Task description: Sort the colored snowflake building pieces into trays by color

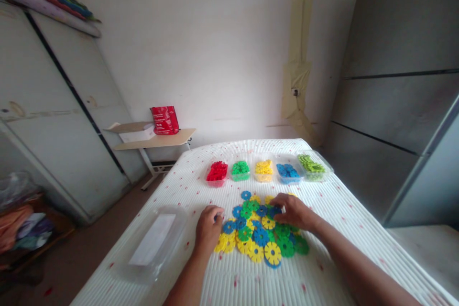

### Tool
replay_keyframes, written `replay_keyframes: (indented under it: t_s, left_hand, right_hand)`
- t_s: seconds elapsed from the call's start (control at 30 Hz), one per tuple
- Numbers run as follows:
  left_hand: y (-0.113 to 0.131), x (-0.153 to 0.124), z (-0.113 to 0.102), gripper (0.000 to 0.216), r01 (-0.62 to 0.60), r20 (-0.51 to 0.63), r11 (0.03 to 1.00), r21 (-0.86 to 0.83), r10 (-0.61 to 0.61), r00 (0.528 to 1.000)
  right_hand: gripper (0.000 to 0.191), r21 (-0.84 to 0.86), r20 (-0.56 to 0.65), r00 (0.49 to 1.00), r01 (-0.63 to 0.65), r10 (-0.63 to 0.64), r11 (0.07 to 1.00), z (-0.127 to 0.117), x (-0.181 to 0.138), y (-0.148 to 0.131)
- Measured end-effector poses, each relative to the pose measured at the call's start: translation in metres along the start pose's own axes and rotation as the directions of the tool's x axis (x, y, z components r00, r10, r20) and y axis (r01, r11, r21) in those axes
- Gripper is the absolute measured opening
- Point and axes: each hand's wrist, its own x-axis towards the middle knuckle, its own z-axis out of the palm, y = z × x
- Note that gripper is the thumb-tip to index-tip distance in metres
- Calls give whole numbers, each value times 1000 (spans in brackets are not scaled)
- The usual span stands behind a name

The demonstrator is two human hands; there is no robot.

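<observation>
A loose pile of notched plastic snowflake discs (261, 236) in yellow, green and blue lies on the cloth-covered table between my hands. My left hand (208, 227) is closed at the pile's left edge, its fingers curled round a small blue snowflake disc (216, 217) that is mostly hidden. On the pile's right side, my right hand (293, 211) has its thumb and fingers round another blue disc (275, 212). Behind the pile, clear tubs hold sorted pieces: red (217, 171), green (240, 168), yellow (264, 168), blue (287, 171) and light green (311, 164).
An open clear plastic container (158, 239) with a white paper in it sits at the left of the table (308, 282). Beyond, a small side table (161, 139) carries a red bag (165, 120) and a white box (138, 132). Cabinets flank both sides.
</observation>
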Motion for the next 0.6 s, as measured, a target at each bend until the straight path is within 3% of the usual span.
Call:
replay_keyframes:
  t_s: [0.17, 0.3, 0.47, 0.6]
  left_hand:
    - [1, -1, 0, 22, 1, 5, 1000, 7, -1, 1000]
    - [1, -1, 0, 22, -2, 6, 1000, 6, 2, 1000]
    - [2, 0, 0, 22, -4, -5, 1000, 4, 4, 1000]
    - [3, 0, -1, 22, 5, -3, 1000, 6, -5, 1000]
  right_hand:
    - [27, 80, -82, 997, 0, 6, 997, -7, -1, 13]
    - [22, 27, -182, 982, 47, -41, 999, 6, 4, -3]
    - [20, -188, -97, 988, 100, -120, 977, 24, 11, -27]
    - [20, -237, -53, 990, 117, -133, 964, 32, 13, -28]
